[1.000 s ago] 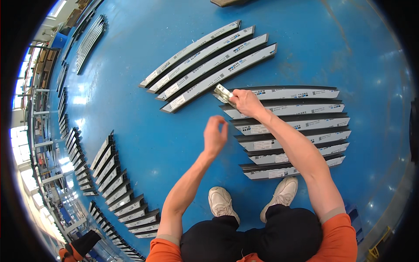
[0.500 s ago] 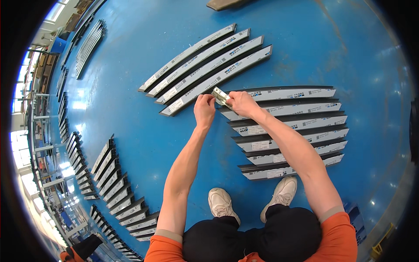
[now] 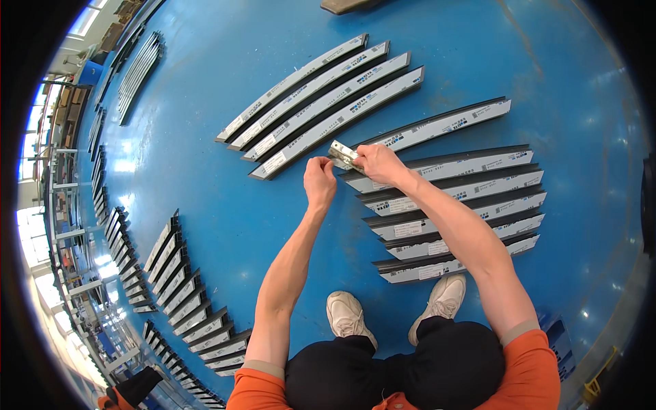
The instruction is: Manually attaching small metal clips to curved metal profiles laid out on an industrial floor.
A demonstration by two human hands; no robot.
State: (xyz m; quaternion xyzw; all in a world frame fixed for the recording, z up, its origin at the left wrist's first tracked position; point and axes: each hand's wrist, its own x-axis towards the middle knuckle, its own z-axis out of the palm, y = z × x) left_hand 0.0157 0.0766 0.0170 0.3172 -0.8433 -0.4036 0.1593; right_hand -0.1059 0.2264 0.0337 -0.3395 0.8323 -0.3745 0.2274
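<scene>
Upper centre: right hand grips metal bracket by pale strip; left hand pinched, contents unclear; seems a positioning step, needing steadiness.

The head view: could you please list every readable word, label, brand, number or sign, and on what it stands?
Strips by the right hand: black and blue print on white faces; wording not quoted here.
White labels on them: too small to read.
Lower-left strips: too small to read.
Metal piece in the right hand: no readable text.

orange sleeves with seemingly beige cuffs, black trousers and cream shoes are worn.
</scene>
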